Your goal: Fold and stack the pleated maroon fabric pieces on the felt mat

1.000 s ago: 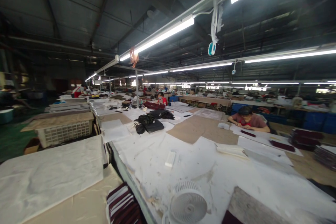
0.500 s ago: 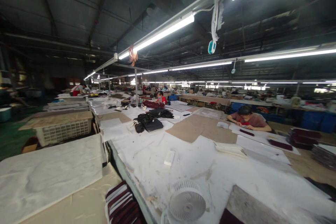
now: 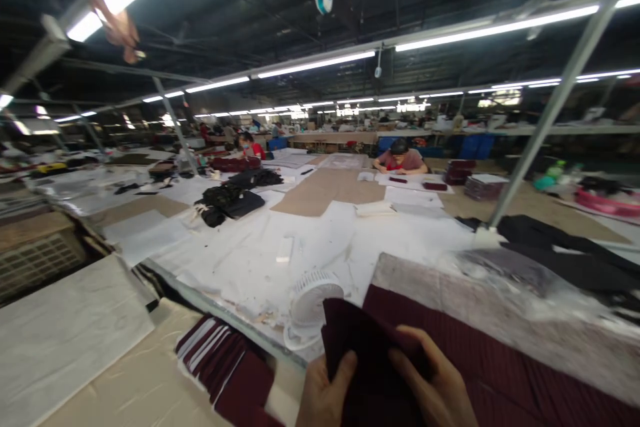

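Over the head feed I watch the left hand [image 3: 324, 392] and the right hand [image 3: 436, 380] each pinching the dark maroon cloth [image 3: 370, 363] under a thumb, nearer me than the white fan [image 3: 311, 300].

The person's own body shows as two bare hands, cut off by the lower edge of the view — the left hand [image 3: 320, 392] and the right hand [image 3: 443, 383] — with uncovered skin across the visible fingers, thumbs and backs. The left thumb [image 3: 345, 371] looks short and blunt, rounded at its end, while the right thumb [image 3: 407, 371] tapers from a thicker base and the index finger [image 3: 427, 343] beside it is slender. Soft blur hides nails and fine creases, and whatever is worn farther up lies outside the picture.
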A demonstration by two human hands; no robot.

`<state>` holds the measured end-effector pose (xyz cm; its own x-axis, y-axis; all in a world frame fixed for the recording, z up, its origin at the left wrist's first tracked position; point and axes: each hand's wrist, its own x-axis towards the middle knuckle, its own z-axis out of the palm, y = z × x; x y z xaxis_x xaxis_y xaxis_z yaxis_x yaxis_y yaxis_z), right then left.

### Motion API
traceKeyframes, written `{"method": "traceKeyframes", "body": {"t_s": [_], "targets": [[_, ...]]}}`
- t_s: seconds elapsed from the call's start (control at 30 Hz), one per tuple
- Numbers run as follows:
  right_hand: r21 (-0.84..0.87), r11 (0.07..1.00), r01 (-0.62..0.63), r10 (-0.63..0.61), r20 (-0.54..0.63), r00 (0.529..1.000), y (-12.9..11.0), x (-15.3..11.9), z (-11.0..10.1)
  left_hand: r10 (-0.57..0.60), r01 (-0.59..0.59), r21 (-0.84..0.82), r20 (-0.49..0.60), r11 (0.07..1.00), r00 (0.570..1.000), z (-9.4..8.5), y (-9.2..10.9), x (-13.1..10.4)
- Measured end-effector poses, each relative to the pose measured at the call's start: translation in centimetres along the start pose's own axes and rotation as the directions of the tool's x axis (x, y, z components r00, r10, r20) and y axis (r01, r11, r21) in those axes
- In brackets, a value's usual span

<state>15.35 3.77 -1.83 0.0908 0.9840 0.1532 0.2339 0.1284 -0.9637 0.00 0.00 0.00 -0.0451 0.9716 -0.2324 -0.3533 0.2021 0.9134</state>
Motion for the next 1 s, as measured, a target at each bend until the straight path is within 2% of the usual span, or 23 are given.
{"method": "traceKeyframes", "body": {"t_s": [0.1, 0.27, 0.37, 0.43, 0.53, 0.6, 0.8, 0.93, 1.0], "targets": [[0.136, 0.99, -0.047, 0.038, 0.074, 0.997, 0.1, 0.2, -1.0, -0.053, 0.055, -0.154, 0.019, 0.987, 0.998, 0.9, 0.2, 0.5], [0.304, 0.951, -0.048, 0.04, 0.033, 0.999, -0.4, 0.0, -1.3, -0.224, 0.228, -0.42, 0.059, 0.878, 0.973, 1.6, 0.3, 0.1], [0.427, 0.901, -0.08, 0.072, 0.033, 0.997, -0.4, -0.5, -1.4, -0.326, 0.327, -0.487, 0.09, 0.81, 0.941, 2.3, 0.5, 0.0], [0.439, 0.897, -0.053, 0.05, 0.017, 0.999, -0.3, -0.7, -2.0, -0.38, 0.384, -0.489, 0.112, 0.783, 0.918, 3.0, 0.9, 0.2], [0.355, 0.932, 0.078, -0.084, 0.002, 0.996, -0.4, -0.7, -3.8, -0.363, 0.419, -0.497, 0.21, 0.76, 0.908, 3.9, 1.6, 0.4], [0.295, 0.949, 0.115, -0.132, 0.037, 0.991, -0.8, -0.6, -5.3, -0.336, 0.427, -0.491, 0.266, 0.76, 0.904, 4.4, 2.0, 0.4], [0.364, 0.929, -0.073, 0.024, 0.137, 0.99, -2.8, -1.1, -8.8, -0.325, 0.475, -0.429, 0.378, 0.768, 0.867, 5.8, 2.2, 0.5], [0.327, 0.945, 0.015, -0.039, 0.067, 0.997, -3.2, -1.8, -9.6, -0.283, 0.433, -0.4, 0.381, 0.808, 0.88, 7.1, 2.2, 0.7], [0.254, 0.966, 0.036, -0.039, 0.006, 0.999, -3.1, -2.0, -9.9, -0.278, 0.439, -0.373, 0.412, 0.818, 0.868, 7.8, 2.1, 0.8]]}}
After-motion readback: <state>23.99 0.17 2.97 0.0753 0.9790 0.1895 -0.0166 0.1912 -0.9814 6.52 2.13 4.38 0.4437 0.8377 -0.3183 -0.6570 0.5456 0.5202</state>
